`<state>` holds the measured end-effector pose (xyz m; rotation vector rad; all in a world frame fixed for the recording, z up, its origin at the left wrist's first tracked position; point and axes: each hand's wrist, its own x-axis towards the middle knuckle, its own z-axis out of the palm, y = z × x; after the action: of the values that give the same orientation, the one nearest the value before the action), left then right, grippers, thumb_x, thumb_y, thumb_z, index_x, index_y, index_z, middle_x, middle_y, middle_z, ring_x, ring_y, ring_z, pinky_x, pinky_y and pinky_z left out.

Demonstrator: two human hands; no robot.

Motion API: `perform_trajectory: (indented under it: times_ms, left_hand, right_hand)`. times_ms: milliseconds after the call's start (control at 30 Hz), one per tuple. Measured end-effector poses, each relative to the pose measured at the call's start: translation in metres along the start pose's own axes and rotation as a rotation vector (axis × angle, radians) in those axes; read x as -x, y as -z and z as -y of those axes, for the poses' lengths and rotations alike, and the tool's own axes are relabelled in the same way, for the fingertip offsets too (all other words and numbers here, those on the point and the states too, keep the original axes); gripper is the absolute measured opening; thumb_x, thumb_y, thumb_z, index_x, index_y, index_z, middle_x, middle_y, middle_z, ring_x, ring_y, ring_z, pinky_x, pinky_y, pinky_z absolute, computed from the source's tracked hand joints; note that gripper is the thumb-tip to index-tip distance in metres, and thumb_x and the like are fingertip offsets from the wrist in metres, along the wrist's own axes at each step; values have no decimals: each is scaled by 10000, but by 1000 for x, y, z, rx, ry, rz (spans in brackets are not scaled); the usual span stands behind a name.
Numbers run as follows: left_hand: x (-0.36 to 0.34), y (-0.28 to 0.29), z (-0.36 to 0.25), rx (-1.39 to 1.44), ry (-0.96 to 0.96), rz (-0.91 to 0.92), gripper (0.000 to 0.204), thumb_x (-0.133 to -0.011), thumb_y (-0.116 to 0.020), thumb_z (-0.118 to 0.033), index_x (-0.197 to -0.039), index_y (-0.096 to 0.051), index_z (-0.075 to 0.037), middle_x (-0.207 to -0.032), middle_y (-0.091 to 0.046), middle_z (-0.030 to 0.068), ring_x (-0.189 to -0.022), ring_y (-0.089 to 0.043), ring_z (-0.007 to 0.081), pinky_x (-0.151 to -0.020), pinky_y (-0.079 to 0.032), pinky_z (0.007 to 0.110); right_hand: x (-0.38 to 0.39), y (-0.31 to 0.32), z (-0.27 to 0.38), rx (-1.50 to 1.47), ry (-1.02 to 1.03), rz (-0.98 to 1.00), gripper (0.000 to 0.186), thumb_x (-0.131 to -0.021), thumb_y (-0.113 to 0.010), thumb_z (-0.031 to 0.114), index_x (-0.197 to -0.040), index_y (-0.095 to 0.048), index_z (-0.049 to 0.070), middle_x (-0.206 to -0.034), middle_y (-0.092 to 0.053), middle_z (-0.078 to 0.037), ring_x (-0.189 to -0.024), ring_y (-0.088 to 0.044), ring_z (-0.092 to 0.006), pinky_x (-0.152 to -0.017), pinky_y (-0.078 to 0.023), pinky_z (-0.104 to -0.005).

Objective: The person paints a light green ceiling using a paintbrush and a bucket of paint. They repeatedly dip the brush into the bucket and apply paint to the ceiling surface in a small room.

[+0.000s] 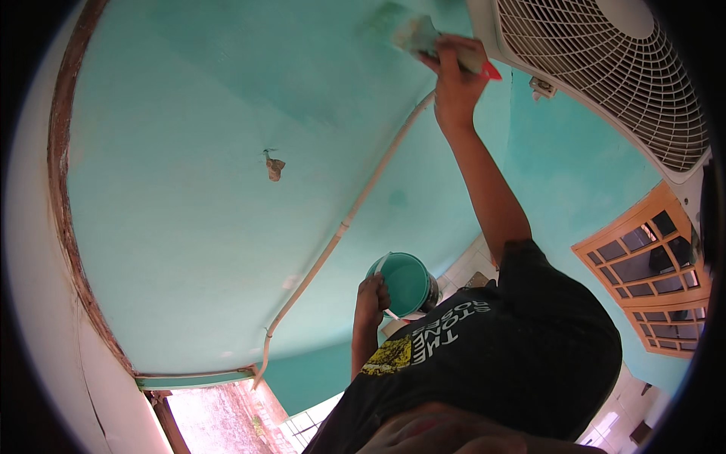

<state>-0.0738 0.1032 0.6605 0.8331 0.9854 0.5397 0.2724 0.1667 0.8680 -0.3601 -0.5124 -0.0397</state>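
Note:
My right hand (460,76) is raised high with its fingers closed round a wide paintbrush (473,59). The brush has a pale handle with a red end, and its bristles are at the turquoise wall (212,113), by a darker green smear (382,21). Lower down, my left hand (370,297) grips the white handle of a paint bucket (407,284) close to my chest. The bucket's inside is turquoise; how much paint it holds I cannot tell.
Close by my right hand juts an outdoor air-conditioner unit (597,68) with a round grille. A beige pipe (344,227) runs along the wall, and a small brown fitting (275,168) sticks out. A wooden-framed window (646,253) stands at the right, a doorway (215,416) at lower left.

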Motion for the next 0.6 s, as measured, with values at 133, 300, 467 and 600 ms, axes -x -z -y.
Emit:
perform_trajectory:
  times_ms: [133,300,467,600]
  left_hand:
    - [-3,-8,1,10,4,19,218,-986,-458,-198,-778,-430,-140,-571,-285,-73,-429,-228,39,-387,-177,243]
    - [-3,-5,-4,-21,49,-27,214,-989,-447,-200,-785,-437,-135,-565,-295,-69,-421,-221,43,-386,-172,249]
    - [-7,-5,1,-36,17,1,218,-993,-446,-198,-786,-438,-131,-566,-294,-70,-425,-223,40,-385,-176,239]
    - [-6,-3,2,-1,33,-27,219,-991,-447,-197,-784,-436,-128,-567,-298,-69,-427,-225,39,-387,-179,239]
  right_hand:
    - [-21,-50,-2,-37,-43,136,166,-856,-628,24,-983,-538,-34,-939,-600,-114,-839,-615,-180,-766,-620,-383]
    - [61,58,-55,264,-145,-4,181,-857,-630,33,-965,-502,-38,-981,-588,-148,-883,-619,-204,-764,-620,-385]
    - [35,25,0,100,-72,-61,132,-867,-591,-6,-960,-503,-36,-989,-586,-146,-892,-619,-205,-792,-615,-391]
    - [27,-10,-15,-49,-149,17,131,-858,-580,-29,-963,-502,-29,-968,-589,-123,-872,-618,-188,-788,-616,-393]
